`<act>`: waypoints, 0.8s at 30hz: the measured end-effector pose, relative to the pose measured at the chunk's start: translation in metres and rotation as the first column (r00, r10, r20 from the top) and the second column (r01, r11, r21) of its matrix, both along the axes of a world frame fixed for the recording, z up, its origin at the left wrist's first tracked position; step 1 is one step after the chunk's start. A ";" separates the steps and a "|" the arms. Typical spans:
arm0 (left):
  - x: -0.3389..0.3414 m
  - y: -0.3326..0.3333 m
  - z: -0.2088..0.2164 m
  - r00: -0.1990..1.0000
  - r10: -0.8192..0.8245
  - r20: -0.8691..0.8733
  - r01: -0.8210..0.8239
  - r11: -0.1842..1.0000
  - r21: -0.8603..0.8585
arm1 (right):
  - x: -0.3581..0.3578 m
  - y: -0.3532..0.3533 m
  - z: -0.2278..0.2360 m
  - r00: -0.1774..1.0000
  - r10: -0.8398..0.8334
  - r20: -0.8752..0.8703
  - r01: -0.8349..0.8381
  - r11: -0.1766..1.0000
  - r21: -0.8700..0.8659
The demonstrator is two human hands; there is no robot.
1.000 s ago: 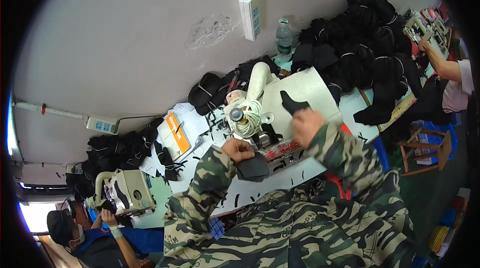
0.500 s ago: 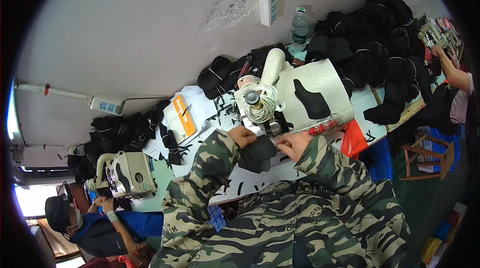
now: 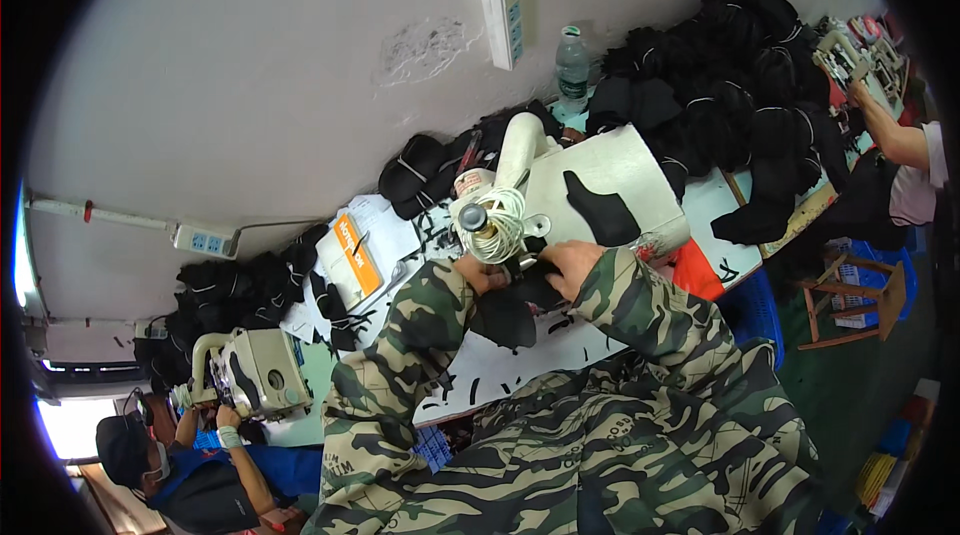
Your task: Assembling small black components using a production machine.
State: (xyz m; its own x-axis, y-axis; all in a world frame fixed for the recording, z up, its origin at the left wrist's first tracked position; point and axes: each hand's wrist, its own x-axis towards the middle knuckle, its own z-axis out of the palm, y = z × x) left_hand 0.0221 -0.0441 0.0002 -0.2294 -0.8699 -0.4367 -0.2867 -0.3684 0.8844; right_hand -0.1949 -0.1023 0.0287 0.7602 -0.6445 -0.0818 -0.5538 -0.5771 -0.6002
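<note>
A cream sewing machine [image 3: 650, 167] stands in front of me, with a coil of pale cord [image 3: 497, 225] hanging around its head. Below that head lies a folded black fabric piece [image 3: 505, 319], its lower end spread on the white tabletop. My left hand [image 3: 483, 276] is closed on the left edge of the fabric, fingertips partly hidden under the coil. From the other side, my right hand [image 3: 574, 264] pinches the fabric with bent fingers close to the machine's stitching area. A flat black boot-shaped piece [image 3: 602, 210] lies on top of the machine.
Behind the machine are tied black fabric bundles [image 3: 415, 175] and a plastic bottle [image 3: 572, 70]. An orange-and-white booklet [image 3: 350, 260] lies on papers to the left. Co-workers sit at machines on both sides. A wooden stool [image 3: 860, 295] stands at the right.
Both hands have moved in toward the machine head, carrying the black fabric piece under it. My right hand has gone from beside the fabric onto it. The view has shifted slightly.
</note>
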 end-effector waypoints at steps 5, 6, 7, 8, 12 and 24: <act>0.024 0.010 -0.023 0.924 -0.247 -0.293 0.311 0.930 0.198 | -0.034 -0.030 0.022 0.911 -0.069 0.406 0.226 0.909 -0.352; 0.023 0.012 -0.020 0.923 -0.249 -0.294 0.313 0.929 0.197 | -0.042 -0.035 0.030 0.861 -0.102 0.499 0.356 0.822 -0.445; 0.022 0.014 -0.018 0.932 -0.239 -0.273 0.289 0.943 0.162 | -0.046 -0.035 0.028 0.925 -0.095 0.369 0.282 0.821 -0.496; 0.020 0.011 -0.020 0.936 -0.239 -0.258 0.277 0.953 0.123 | -0.051 -0.036 0.022 0.969 -0.098 0.225 0.208 0.817 -0.538; 0.005 0.023 -0.006 0.951 -0.127 -0.282 0.166 0.979 0.121 | -0.025 0.022 -0.010 0.957 -0.163 0.242 0.017 0.859 0.511; 0.027 0.020 -0.014 0.947 -0.120 0.299 0.080 0.987 0.142 | -0.006 0.031 -0.005 0.992 -0.091 0.091 0.060 0.951 0.304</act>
